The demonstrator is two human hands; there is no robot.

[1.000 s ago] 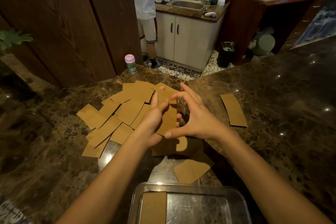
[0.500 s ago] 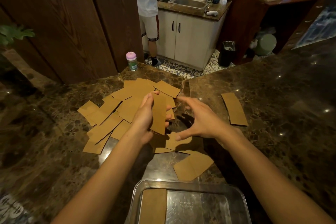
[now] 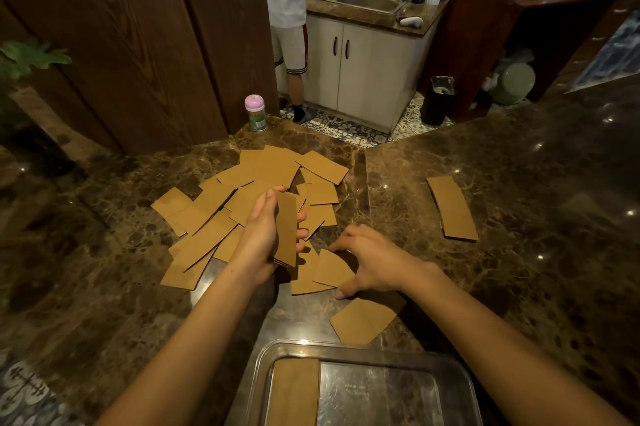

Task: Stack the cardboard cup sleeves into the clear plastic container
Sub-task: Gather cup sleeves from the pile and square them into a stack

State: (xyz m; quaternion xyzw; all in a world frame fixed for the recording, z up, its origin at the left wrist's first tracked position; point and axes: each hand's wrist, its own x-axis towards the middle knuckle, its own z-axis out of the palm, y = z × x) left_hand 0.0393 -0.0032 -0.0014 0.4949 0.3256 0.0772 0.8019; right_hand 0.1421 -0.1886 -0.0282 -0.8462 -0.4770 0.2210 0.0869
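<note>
Gleaming brown marble counter (image 3: 519, 204) under scattered sleeves (image 3: 207, 221); sink cabinet (image 3: 363, 72) beyond.

Dark marble counter (image 3: 519, 252), scattered cardboard sleeves (image 3: 207, 228), clear plastic container (image 3: 460, 387), pink-lidded bottle (image 3: 255, 112)

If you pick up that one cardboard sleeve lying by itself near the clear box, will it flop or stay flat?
The lone sleeve looks thin and flat, so it is probably very light. The bunch in the left hand stands straight, so it likely stays fairly stiff. Lying flush on the smooth counter, it may slide before lifting.
</note>
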